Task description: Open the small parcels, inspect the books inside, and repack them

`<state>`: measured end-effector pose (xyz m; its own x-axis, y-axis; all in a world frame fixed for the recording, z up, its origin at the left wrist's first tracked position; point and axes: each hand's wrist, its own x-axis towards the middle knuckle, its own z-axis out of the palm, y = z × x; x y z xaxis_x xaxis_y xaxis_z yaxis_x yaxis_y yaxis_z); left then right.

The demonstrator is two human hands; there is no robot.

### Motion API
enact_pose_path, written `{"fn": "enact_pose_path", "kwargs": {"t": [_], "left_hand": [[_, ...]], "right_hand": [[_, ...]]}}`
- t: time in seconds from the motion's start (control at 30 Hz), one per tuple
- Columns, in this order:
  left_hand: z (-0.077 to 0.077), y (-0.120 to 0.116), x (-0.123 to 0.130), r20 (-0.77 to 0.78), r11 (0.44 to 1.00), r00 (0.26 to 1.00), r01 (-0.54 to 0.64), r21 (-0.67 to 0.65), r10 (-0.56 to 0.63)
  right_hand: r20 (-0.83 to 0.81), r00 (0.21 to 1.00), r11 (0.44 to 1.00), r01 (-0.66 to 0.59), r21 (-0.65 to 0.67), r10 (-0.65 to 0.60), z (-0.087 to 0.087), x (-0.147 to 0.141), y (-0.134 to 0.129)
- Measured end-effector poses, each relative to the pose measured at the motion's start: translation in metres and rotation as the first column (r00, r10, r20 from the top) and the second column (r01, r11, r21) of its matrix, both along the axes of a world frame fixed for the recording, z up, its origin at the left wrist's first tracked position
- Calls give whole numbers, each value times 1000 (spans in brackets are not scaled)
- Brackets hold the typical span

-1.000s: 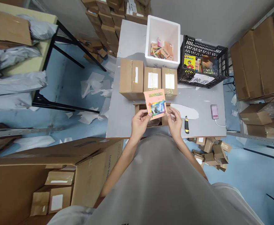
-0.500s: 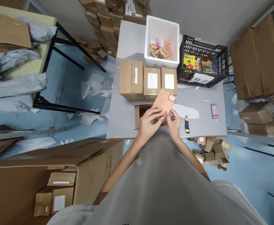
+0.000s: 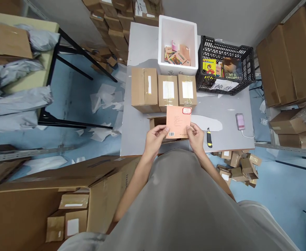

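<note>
Between my two hands is a thin salmon-pink book (image 3: 178, 122), its printed side with a barcode and a red-framed label facing up. My left hand (image 3: 154, 138) pinches its lower left corner. The lower right edge is gripped by my right hand (image 3: 195, 137), thumb on top. Beneath the book an open cardboard box (image 3: 154, 122) lies on the grey table (image 3: 139, 139), mostly hidden by the book and my left hand. Right of my right hand rests a black and yellow box cutter (image 3: 209, 138).
Three closed cartons (image 3: 168, 91) stand behind the book. Further back are a white foam box (image 3: 177, 42) with several booklets and a black crate (image 3: 226, 66) with books. A phone (image 3: 240, 122) on a cable lies at right. A large carton (image 3: 108, 188) stands at lower left.
The book has turned from tilted to square and flat toward me. My left hand has slid left to its lower left corner, uncovering the barcode.
</note>
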<state>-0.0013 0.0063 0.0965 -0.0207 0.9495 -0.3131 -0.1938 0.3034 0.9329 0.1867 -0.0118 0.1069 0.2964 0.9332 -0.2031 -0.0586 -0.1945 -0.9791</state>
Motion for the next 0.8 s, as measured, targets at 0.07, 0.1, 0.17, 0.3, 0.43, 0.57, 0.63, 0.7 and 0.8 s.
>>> {"fn": "enact_pose_path", "kwargs": {"t": [0.07, 0.1, 0.17, 0.3, 0.43, 0.57, 0.63, 0.7, 0.8], "left_hand": [[1, -2, 4, -22, 999, 999, -31, 21, 32], [1, -2, 5, -38, 998, 998, -50, 35, 51], [2, -2, 8, -83, 993, 992, -89, 79, 95], [10, -4, 12, -203, 968, 966, -110, 228, 157], [25, -13, 18, -353, 931, 928, 21, 364, 117], [30, -21, 25, -400, 878, 905, 69, 474, 145], [29, -22, 27, -410, 878, 901, 80, 471, 139], [26, -22, 26, -412, 895, 906, 105, 434, 94], [20, -21, 21, -362, 921, 932, 115, 373, 30]], "right_hand": [[25, 1000, 1000, 17, 19, -17, 2, 1, 0], [54, 998, 999, 35, 39, -37, 4, 2, 0], [114, 991, 995, 63, 80, -72, 11, 2, -2], [86, 996, 997, -44, 69, 38, 25, -8, -11], [-8, 994, 992, -110, 58, 111, 27, -27, -19], [-60, 996, 996, -57, 64, 61, 21, -34, -18], [-81, 994, 997, -64, 40, 68, 16, -31, -14], [-101, 990, 995, -96, -2, 95, 9, -24, -10], [-150, 981, 988, -133, -78, 120, -2, -16, -6]]}}
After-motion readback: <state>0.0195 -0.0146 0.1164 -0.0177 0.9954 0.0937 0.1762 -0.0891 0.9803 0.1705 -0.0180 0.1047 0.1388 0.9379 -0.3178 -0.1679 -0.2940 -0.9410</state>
